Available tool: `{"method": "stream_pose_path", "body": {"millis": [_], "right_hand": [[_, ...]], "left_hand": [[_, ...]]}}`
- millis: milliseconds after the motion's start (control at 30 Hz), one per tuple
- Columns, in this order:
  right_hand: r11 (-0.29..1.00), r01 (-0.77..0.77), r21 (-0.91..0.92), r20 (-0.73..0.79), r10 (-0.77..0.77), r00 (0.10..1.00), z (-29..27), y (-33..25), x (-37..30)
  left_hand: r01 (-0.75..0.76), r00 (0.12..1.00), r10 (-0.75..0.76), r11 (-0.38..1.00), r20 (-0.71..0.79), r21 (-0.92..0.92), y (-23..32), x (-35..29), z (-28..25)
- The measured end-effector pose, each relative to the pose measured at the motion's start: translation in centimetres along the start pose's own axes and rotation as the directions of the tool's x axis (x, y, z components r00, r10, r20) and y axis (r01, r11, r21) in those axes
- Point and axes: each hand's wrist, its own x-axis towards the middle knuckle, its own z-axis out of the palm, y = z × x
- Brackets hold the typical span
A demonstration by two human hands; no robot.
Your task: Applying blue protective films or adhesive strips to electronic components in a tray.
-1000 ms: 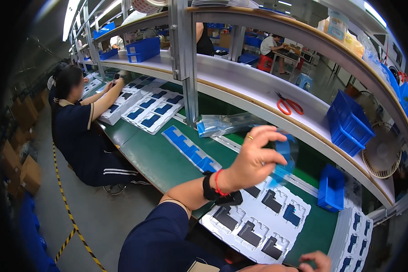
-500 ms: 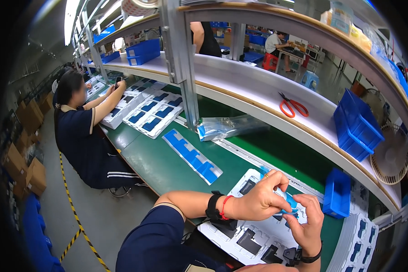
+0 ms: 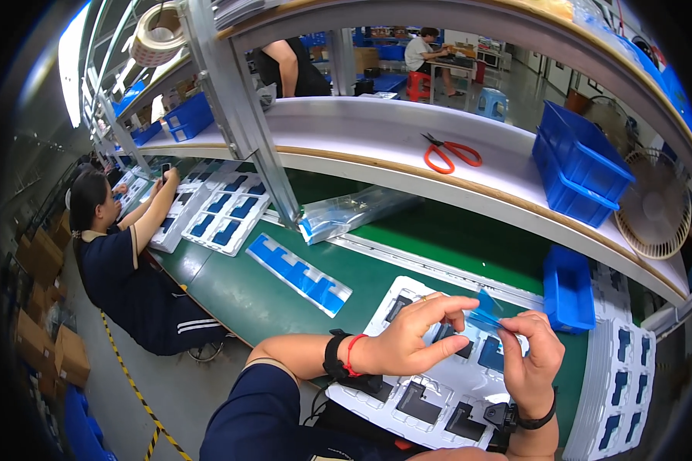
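A: From where we stand, what lies at the far left?
B: A co-worker (image 3: 123, 284), seated beside the tabletop (image 3: 223, 288); next, a strip (image 3: 298, 276) of blue shapes on a pale backing, lying flat.
A: And the left hand (image 3: 411, 338)?
B: Over the tray (image 3: 461, 384), thumb and forefinger parted. Its grip appears released; whether the forefinger brushes the film (image 3: 484, 309), I cannot tell.
A: Where exactly is that film?
B: Raised above the tray's far side, between the hands, one end pinched in the grip of the right hand (image 3: 534, 357).
A: Which step is this?
B: Handling of the film, I judge, clear of the dark parts (image 3: 420, 407) seated in the tray.
A: What does the next move call for?
B: Probably a fine pinch at a free edge, the right hand steady, so that the film neither creases nor clings to a fingertip.
A: Farthest right?
B: A blue bin (image 3: 569, 296) on the tabletop, then a tray stack (image 3: 601, 376).
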Motion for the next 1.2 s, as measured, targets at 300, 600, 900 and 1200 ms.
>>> {"method": "stream_pose_path", "body": {"millis": [300,600,900,1200], "right_hand": [[0.988,0.148,-0.036,0.091,-0.144,0.985,-1.0,-0.8,0.0],[0.990,0.143,0.017,0.106,-0.144,0.984,-0.9,-1.4,0.2],[0.988,0.146,0.039,0.107,-0.150,0.983,-0.9,-1.3,-0.1],[0.993,0.112,0.047,0.059,-0.115,0.992,-0.9,-1.6,-0.3]], "left_hand": [[0.076,0.996,-0.077,0.997,0.051,0.017,0.1,0.2,-0.4],[0.043,0.989,-0.042,0.999,0.143,-0.004,0.1,-0.1,-0.1],[-0.023,0.992,0.023,1.000,0.121,0.005,0.0,-0.1,-0.2],[-0.049,0.991,0.047,0.999,0.126,0.012,0.0,0.0,-0.2]]}}
